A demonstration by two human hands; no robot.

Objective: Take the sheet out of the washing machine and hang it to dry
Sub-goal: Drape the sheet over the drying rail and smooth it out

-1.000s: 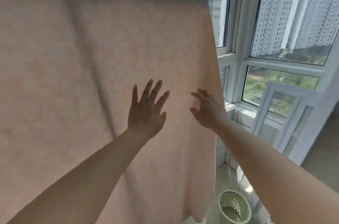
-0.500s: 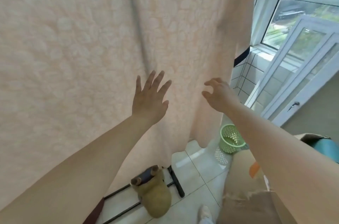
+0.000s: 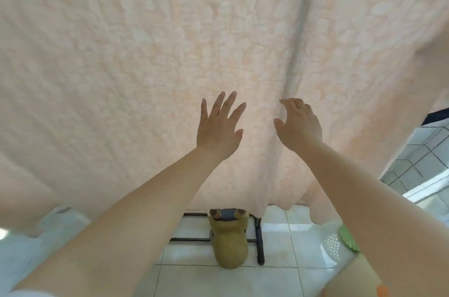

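A large peach-pink sheet (image 3: 150, 48) with a pale blotchy pattern hangs in front of me and fills most of the view; its lower hem ends just above the floor. A vertical fold runs down it right of centre. My left hand (image 3: 218, 129) is raised flat against the sheet with fingers spread, holding nothing. My right hand (image 3: 300, 125) is beside it, fingers loosely curved, at or just off the cloth near the fold, holding nothing. The rail that carries the sheet is hidden above the frame.
Below the hem lie a white tiled floor (image 3: 286, 243), the black base bars of a rack (image 3: 260, 240) and an olive plush toy (image 3: 229, 240). A green perforated basket (image 3: 348, 239) peeks out behind my right forearm. A tiled wall and window sill (image 3: 422, 163) stand at right.
My view has tilted down from the windows to the sheet's lower part and the floor. Both hands have stayed open on the sheet, moving down it.
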